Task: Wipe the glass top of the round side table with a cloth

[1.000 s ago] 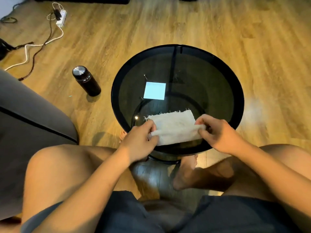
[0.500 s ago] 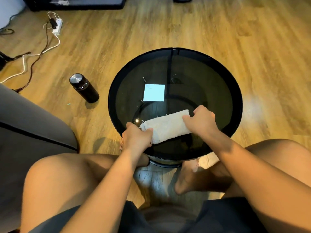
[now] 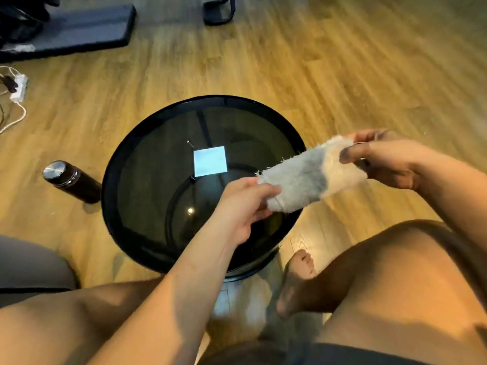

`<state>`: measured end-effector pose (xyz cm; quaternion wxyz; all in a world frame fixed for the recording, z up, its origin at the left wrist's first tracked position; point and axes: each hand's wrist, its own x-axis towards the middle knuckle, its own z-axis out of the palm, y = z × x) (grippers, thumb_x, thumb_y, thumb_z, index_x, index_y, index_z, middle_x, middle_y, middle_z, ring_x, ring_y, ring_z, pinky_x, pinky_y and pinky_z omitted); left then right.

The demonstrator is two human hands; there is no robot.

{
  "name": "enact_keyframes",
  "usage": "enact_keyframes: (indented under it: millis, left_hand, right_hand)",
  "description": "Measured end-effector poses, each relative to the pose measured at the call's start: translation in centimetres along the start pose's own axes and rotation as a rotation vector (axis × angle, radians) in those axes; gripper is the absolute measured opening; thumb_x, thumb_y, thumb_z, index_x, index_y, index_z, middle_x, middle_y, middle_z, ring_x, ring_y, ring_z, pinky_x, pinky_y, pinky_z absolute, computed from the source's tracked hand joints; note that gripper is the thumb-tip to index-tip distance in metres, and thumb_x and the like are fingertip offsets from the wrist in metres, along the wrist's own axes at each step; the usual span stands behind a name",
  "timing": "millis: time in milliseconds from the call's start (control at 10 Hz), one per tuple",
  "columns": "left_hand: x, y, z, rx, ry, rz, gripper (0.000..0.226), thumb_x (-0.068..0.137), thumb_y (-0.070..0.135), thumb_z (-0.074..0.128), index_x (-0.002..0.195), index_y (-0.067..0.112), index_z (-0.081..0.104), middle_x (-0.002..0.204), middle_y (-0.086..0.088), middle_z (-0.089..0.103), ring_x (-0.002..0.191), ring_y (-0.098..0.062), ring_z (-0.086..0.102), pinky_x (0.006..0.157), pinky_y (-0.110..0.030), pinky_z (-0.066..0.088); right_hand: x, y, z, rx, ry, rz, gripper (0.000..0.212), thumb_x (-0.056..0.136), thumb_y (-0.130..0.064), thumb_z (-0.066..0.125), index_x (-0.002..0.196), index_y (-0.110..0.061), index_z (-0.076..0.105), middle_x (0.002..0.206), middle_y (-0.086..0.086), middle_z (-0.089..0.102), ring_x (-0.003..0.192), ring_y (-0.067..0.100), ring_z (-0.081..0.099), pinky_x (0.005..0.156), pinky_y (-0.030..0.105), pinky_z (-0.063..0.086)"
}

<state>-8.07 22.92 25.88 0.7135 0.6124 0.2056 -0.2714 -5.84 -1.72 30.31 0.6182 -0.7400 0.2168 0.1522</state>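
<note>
- Above the table's right edge, the left hand (image 3: 243,204) and right hand (image 3: 382,160) each pinch one end of the cloth (image 3: 308,177), stretched between them and off the glass.
- Below sits the round side table (image 3: 126,164), its glass top bare.
- Risk: wiping with loose ends would likely smear, and the nearby bottle (image 3: 69,180) could get knocked over.

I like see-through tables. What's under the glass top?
Through the dark glass top you see the table's black ring frame and floor. The left hand and cloth hide the near-right part.

Fluffy frayed cloth (image 3: 308,177); glossy smoked-glass table (image 3: 158,180).
</note>
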Motion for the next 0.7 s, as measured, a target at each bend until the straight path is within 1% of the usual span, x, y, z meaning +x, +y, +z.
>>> enact_keyframes:
  millis: [100,200,300,400,500,600,700]
  left_hand:
    - [3.9,-3.0,9.3,0.281,-0.034,0.046,0.025,0.077,0.011,0.077,0.100,0.016,0.068,0.100,-0.008,0.073,0.091,-0.025,0.071,0.070,-0.034,0.057]
    - [6.8,-6.5,13.9,0.429,-0.022,0.000,0.036,0.078,0.012,0.076,0.111,0.013,0.064,0.109,-0.008,0.070,0.097,-0.028,0.067,0.079,-0.038,0.057]
    - [11.1,-11.4,18.0,0.679,0.001,-0.007,0.029,0.081,0.016,0.071,0.107,0.017,0.061,0.109,-0.006,0.068,0.100,-0.028,0.065,0.087,-0.036,0.054]
    - [14.0,-14.0,19.2,0.732,0.033,0.006,0.024,0.081,0.016,0.069,0.102,0.018,0.059,0.108,-0.007,0.069,0.099,-0.029,0.065,0.083,-0.033,0.052]
    - [17.6,-17.1,19.8,0.823,0.123,-0.167,0.041,0.085,0.019,0.067,0.122,0.018,0.050,0.119,-0.004,0.064,0.103,-0.029,0.061,0.073,-0.029,0.043]
    - [19.4,-19.3,19.8,0.859,0.136,-0.375,0.056,0.087,0.023,0.066,0.135,0.013,0.039,0.128,-0.009,0.059,0.110,-0.032,0.058,0.074,-0.033,0.045]
    - [19.7,-20.4,19.3,0.791,0.124,-0.496,0.049,0.091,0.026,0.061,0.133,0.010,0.044,0.114,-0.013,0.062,0.097,-0.031,0.063,0.069,-0.036,0.052]
  right_hand:
    - [1.2,5.2,-7.1,-0.085,0.161,0.066,0.019,0.085,0.011,0.060,0.100,-0.001,0.063,0.055,0.008,0.058,0.036,0.009,0.048,0.034,0.017,0.035]
    - [2.5,10.4,-10.0,-0.052,0.252,0.144,0.021,0.085,0.014,0.060,0.093,-0.006,0.060,0.049,0.001,0.055,0.040,0.010,0.047,0.040,0.022,0.035]
    - [4.9,18.3,-12.7,0.039,0.327,0.241,0.024,0.085,0.015,0.060,0.094,-0.007,0.056,0.045,-0.004,0.051,0.034,0.005,0.040,0.037,0.016,0.031]
    - [7.1,22.5,-13.3,0.074,0.354,0.269,0.025,0.084,0.015,0.059,0.085,-0.010,0.057,0.040,-0.012,0.051,0.032,0.001,0.041,0.036,0.013,0.032]
    - [10.6,28.2,-13.4,0.052,0.386,0.317,0.025,0.087,0.010,0.058,0.094,-0.013,0.060,0.065,-0.012,0.065,0.057,0.007,0.059,0.049,0.021,0.043]
    - [12.2,31.6,-13.0,-0.116,0.307,0.484,0.043,0.089,-0.003,0.060,0.130,-0.013,0.053,0.109,0.004,0.064,0.091,0.024,0.063,0.066,0.029,0.045]
    - [13.2,34.0,-12.8,-0.309,0.339,0.608,0.066,0.088,-0.018,0.064,0.148,-0.016,0.037,0.142,0.012,0.052,0.116,0.032,0.057,0.081,0.032,0.046]
